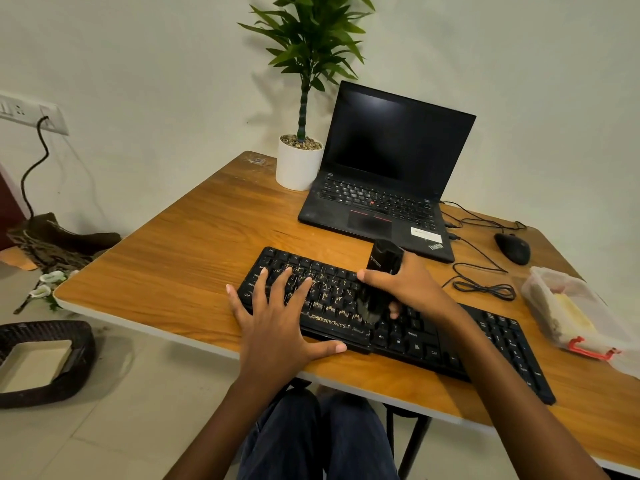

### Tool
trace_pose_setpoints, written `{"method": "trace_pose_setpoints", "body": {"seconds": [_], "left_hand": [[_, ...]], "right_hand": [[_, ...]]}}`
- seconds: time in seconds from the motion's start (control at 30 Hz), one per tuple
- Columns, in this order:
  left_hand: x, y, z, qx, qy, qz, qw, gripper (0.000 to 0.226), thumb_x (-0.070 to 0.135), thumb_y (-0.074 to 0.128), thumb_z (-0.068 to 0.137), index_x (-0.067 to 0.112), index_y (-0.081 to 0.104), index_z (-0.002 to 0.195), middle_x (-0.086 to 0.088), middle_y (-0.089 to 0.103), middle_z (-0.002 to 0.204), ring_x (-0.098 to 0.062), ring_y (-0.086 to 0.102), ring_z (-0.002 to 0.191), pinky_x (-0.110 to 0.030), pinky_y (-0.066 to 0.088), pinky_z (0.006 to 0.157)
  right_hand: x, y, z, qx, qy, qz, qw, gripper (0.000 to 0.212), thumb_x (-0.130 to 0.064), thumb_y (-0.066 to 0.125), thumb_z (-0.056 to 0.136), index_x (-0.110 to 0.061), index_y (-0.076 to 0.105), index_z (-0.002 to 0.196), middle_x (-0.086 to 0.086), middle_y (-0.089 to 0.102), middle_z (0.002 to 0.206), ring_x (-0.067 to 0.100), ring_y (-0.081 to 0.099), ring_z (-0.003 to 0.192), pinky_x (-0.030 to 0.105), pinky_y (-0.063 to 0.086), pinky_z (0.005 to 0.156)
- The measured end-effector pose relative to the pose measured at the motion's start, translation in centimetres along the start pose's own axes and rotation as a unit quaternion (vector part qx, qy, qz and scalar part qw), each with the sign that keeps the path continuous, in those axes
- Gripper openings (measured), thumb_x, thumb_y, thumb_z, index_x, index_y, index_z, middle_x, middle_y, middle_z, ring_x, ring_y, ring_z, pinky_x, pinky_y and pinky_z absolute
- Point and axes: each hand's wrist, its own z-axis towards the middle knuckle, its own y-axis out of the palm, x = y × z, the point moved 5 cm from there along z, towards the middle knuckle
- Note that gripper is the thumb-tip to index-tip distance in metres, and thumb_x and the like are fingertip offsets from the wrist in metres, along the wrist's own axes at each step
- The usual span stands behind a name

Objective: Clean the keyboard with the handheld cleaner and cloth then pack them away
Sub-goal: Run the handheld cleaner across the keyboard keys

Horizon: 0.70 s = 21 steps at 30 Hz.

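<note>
The cleaning step is in hand, judging by the layout. The keyboard (pixel 412 336) lies slantwise along the near edge of the counter (pixel 194 237). The left hand (pixel 277 323) rests flat on its left end, fingers straight and spread apart, apparently steadying it. The right hand (pixel 412 285) grips the handheld cleaner (pixel 384 258), fingers curled round its dark body. The cleaner stands nearly upright with its lower end down on the keys near the keyboard's middle.

The keys toward the right end look not yet covered, so the next move probably calls for drawing the cleaner along the rows while the left hand holds firm. A clear plastic box (pixel 540 299) sits by the right edge. Whether the pale yellow thing inside is the cloth cannot be told.
</note>
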Motion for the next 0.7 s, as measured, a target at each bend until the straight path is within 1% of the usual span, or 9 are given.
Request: {"method": "trace_pose_setpoints", "body": {"seconds": [0.03,0.13,0.27,0.33,0.4,0.43,0.57,0.67,0.7], "left_hand": [[0.0,0.0,0.0,0.002,0.0,-0.001,1.0,0.11,0.097,0.01,0.058,0.024,0.057,0.126,-0.011,0.053,0.133,-0.041,0.041,0.129,-0.072,0.008,0.099],[0.0,0.0,-0.1,0.001,0.001,-0.005,1.0,0.11,0.097,0.011,0.057,0.024,0.057,0.126,-0.011,0.052,0.134,-0.04,0.04,0.129,-0.07,0.004,0.1],[0.0,0.0,0.0,0.002,0.002,-0.001,1.0,0.11,0.096,0.011,0.058,0.023,0.057,0.125,-0.011,0.054,0.132,-0.04,0.042,0.128,-0.068,0.002,0.1],[0.0,-0.1,0.0,0.005,0.001,-0.001,1.0,0.11,0.096,0.011,0.058,0.023,0.057,0.125,-0.011,0.054,0.132,-0.04,0.042,0.128,-0.067,0.001,0.101],[0.0,0.0,0.0,0.003,0.0,-0.002,1.0,0.11,0.097,0.01,0.057,0.024,0.056,0.126,-0.011,0.053,0.134,-0.04,0.041,0.129,-0.07,0.005,0.1],[0.0,0.0,0.0,0.001,-0.001,-0.002,1.0,0.111,0.097,0.01,0.057,0.025,0.056,0.127,-0.01,0.053,0.134,-0.04,0.041,0.129,-0.071,0.006,0.1],[0.0,0.0,0.0,0.001,0.001,0.0,1.0,0.11,0.097,0.01,0.057,0.024,0.056,0.126,-0.01,0.053,0.133,-0.04,0.042,0.129,-0.072,0.009,0.099],[0.0,0.0,-0.1,0.001,0.001,-0.004,1.0,0.111,0.097,0.011,0.057,0.024,0.056,0.127,-0.01,0.052,0.135,-0.039,0.039,0.13,-0.072,0.007,0.1],[0.0,0.1,-0.1,0.0,0.001,-0.005,1.0,0.111,0.097,0.011,0.057,0.024,0.056,0.127,-0.01,0.052,0.135,-0.039,0.039,0.13,-0.071,0.007,0.1]], "right_hand": [[0.0,-0.3,-0.1,0.0,0.001,-0.013,1.0,0.03,-0.029,0.069,0.08,-0.007,0.051,0.089,0.006,0.067,0.071,0.017,0.053,0.039,0.024,0.046,0.036],[-0.2,-0.7,-0.8,0.06,-0.018,-0.045,0.997,0.028,-0.03,0.067,0.082,-0.013,0.049,0.093,0.004,0.064,0.074,0.014,0.055,0.041,0.02,0.044,0.036],[0.6,0.6,-2.2,-0.027,-0.006,0.018,0.999,0.024,-0.023,0.067,0.083,-0.006,0.052,0.09,0.005,0.067,0.07,0.021,0.054,0.042,0.024,0.045,0.036],[0.8,-0.1,-2.0,0.004,-0.002,-0.013,1.0,0.023,-0.025,0.066,0.083,-0.008,0.052,0.09,0.005,0.066,0.072,0.015,0.053,0.04,0.022,0.043,0.036],[0.6,-0.5,-1.9,0.05,-0.02,-0.031,0.998,0.023,-0.026,0.065,0.084,-0.009,0.051,0.091,0.012,0.064,0.077,0.012,0.053,0.042,0.019,0.042,0.037],[0.6,-0.3,-2.0,0.049,-0.03,-0.025,0.998,0.023,-0.026,0.065,0.084,-0.009,0.051,0.091,0.013,0.064,0.078,0.013,0.054,0.044,0.019,0.043,0.038],[1.0,0.0,-2.6,-0.034,-0.015,0.01,0.999,0.019,-0.023,0.064,0.085,-0.007,0.054,0.089,0.011,0.067,0.078,0.02,0.056,0.047,0.024,0.043,0.037],[0.7,-0.4,-2.1,0.012,-0.023,-0.022,0.999,0.018,-0.024,0.063,0.085,-0.012,0.052,0.087,0.008,0.064,0.075,0.007,0.054,0.042,0.02,0.043,0.037],[0.6,-0.1,-2.1,0.015,-0.03,-0.025,0.999,0.019,-0.025,0.063,0.085,-0.011,0.051,0.089,0.009,0.064,0.077,0.007,0.055,0.045,0.019,0.043,0.038]]}}
